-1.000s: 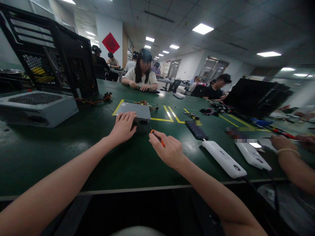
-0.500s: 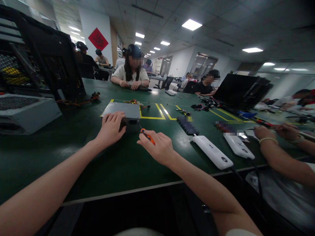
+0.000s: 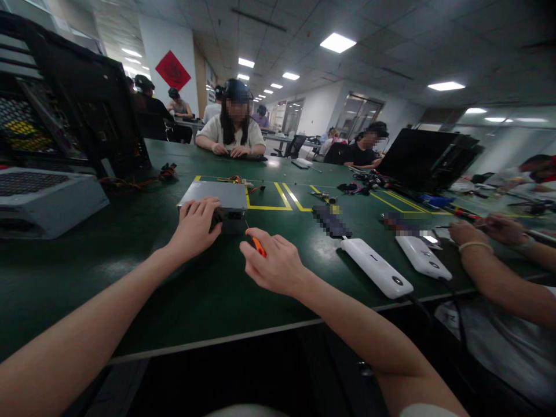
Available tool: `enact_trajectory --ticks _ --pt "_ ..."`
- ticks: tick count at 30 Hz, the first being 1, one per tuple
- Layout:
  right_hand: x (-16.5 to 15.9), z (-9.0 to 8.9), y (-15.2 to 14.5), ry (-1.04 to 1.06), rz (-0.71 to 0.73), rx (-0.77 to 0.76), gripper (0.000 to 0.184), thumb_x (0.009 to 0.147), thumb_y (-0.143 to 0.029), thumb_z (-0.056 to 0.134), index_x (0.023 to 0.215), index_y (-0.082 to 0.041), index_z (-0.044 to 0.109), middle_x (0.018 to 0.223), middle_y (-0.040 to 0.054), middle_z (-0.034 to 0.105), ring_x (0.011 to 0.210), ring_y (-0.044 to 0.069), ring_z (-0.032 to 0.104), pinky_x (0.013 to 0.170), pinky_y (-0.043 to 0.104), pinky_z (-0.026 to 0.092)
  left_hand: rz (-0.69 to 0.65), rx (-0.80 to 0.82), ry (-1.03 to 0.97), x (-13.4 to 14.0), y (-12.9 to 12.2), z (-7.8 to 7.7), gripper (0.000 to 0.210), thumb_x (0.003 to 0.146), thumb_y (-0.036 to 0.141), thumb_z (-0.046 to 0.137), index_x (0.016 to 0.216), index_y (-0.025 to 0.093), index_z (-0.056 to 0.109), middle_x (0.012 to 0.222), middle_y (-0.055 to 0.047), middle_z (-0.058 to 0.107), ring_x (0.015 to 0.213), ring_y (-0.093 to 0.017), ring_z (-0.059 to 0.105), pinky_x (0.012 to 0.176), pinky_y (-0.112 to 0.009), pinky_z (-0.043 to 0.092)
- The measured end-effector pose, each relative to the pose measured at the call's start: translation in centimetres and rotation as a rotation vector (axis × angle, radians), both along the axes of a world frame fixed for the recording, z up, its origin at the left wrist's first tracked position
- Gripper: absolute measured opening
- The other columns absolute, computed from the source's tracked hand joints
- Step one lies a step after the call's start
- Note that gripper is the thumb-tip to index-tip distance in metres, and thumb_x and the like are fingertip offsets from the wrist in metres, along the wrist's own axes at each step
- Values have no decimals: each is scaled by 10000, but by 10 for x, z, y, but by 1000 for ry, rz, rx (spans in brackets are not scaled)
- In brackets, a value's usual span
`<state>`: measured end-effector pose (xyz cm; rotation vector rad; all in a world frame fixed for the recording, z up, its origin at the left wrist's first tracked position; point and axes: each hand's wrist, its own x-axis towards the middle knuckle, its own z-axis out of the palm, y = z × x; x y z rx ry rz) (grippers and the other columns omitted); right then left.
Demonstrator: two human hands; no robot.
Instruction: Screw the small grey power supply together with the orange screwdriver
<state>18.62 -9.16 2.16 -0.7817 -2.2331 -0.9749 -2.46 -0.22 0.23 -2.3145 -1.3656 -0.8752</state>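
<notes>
A grey metal computer power supply unit (image 3: 232, 196) lies on the green table, its socket side facing me. My left hand (image 3: 194, 225) grips its near left part, fingers over the top and thumb against the front face. In my right hand (image 3: 278, 263) is a screwdriver (image 3: 259, 243) with an orange handle, closed in the fingers. Its thin shaft points up toward the unit's lower right front corner. Whether the tip touches the unit I cannot tell. Loose coloured wires (image 3: 234, 179) show behind the unit.
A second power supply unit (image 3: 65, 214) and an open black computer case (image 3: 87, 110) stand at left. To the right are phones (image 3: 330, 222), white power banks (image 3: 377, 267) and a co-worker's hands (image 3: 469, 231). Across the table (image 3: 195, 301) another person sits.
My right hand has shifted slightly left and turned a little, with the screwdriver handle swinging along. The left hand and the power supply unit look unmoved.
</notes>
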Motion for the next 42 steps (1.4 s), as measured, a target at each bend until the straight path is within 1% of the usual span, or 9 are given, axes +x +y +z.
enact_trajectory --ticks 4,7,13,17,25,31,34,37,42 --pt "-1 -2 0 -11 11 62 175 888 -182 428 1045 -192 504 1018 79 628 677 97 571 621 223 384 9 2 9 -1 0 0 412 798 268 444 1195 159 435 1305 -130 489 1225 -274 410 1028 -446 231" --pt "1 -3 3 50 -17 101 149 894 -242 474 1026 -187 516 984 64 640 635 79 562 579 216 367 17 11 23 -1 0 0 409 801 268 446 1195 158 432 1302 -124 492 1219 -268 417 1025 -437 241" --pt "-2 -2 1 -6 -27 24 206 887 -231 432 1079 -194 494 1053 109 600 764 133 595 633 244 401 11 12 25 -2 0 0 404 804 265 450 1193 159 432 1303 -126 491 1222 -260 413 1029 -433 243" --pt "0 -1 3 25 0 51 227 885 -168 450 1110 -175 480 1007 80 630 708 96 589 611 212 397 0 -4 21 -2 0 1 393 809 261 445 1185 146 448 1310 -130 483 1227 -265 404 1036 -435 236" --pt "-1 -3 3 2 -18 5 272 872 -210 458 1141 -168 466 1088 122 611 780 134 610 632 240 411 -11 -18 2 -1 -1 1 405 802 249 455 1191 135 452 1314 -139 476 1239 -265 391 1049 -438 218" --pt "0 -3 3 62 0 82 220 886 -298 509 1058 -160 505 974 63 666 656 87 590 579 224 374 8 6 26 -2 1 0 401 805 257 448 1190 144 449 1311 -125 484 1223 -263 408 1037 -439 233" --pt "-3 -3 2 76 -13 41 207 884 -334 463 973 -152 504 989 96 645 690 117 594 584 237 383 2 10 20 -2 1 0 396 804 254 450 1184 143 450 1307 -127 486 1228 -259 403 1039 -432 233" --pt "-6 -5 0 22 6 16 181 865 -232 414 1013 -146 473 1076 148 601 758 149 595 616 258 404 -3 4 5 -1 0 0 395 805 253 448 1186 148 448 1308 -131 483 1229 -262 399 1039 -440 226" --pt "0 -3 4 40 37 71 205 887 -227 485 1073 -146 459 980 83 647 701 105 591 597 223 386 14 -5 12 -1 -1 0 406 808 257 447 1200 153 437 1318 -124 473 1231 -263 396 1044 -438 221"
